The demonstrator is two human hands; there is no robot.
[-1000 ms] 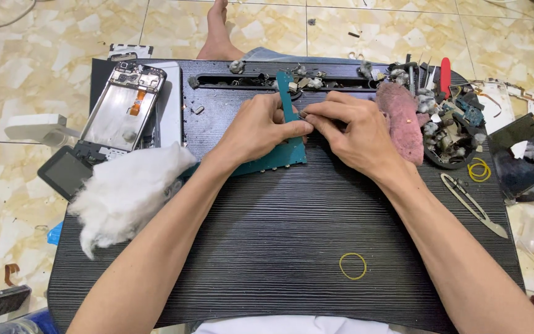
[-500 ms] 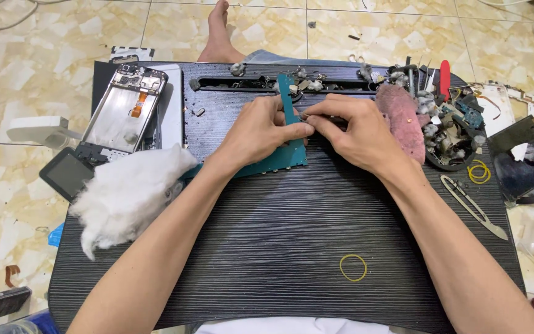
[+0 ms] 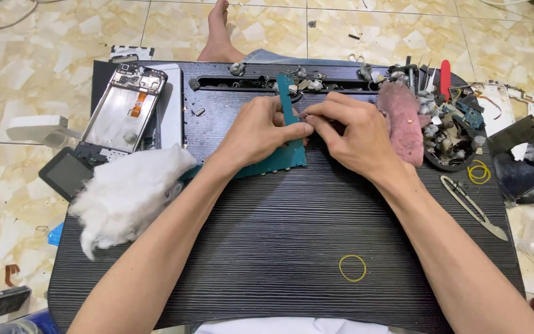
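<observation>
A teal circuit board (image 3: pixel 282 158) lies near the far middle of a black ribbed lap table (image 3: pixel 279 235). My left hand (image 3: pixel 258 130) presses on the board, thumb and fingers pinched at its narrow upright strip. My right hand (image 3: pixel 350 133) meets it from the right, fingertips closed on a small part against the board; the part itself is too small to make out.
A wad of white cotton (image 3: pixel 128 192) sits left. An opened phone frame (image 3: pixel 125 108) lies far left, a small dark screen (image 3: pixel 69 173) beside it. A pink cloth (image 3: pixel 403 120), a round dish of parts (image 3: pixel 452 139), tweezers (image 3: pixel 474 207) and yellow rubber bands (image 3: pixel 352 268) lie right.
Both hands stay pinched at the same spot on the board. Only slight finger shifts show between the frames.
</observation>
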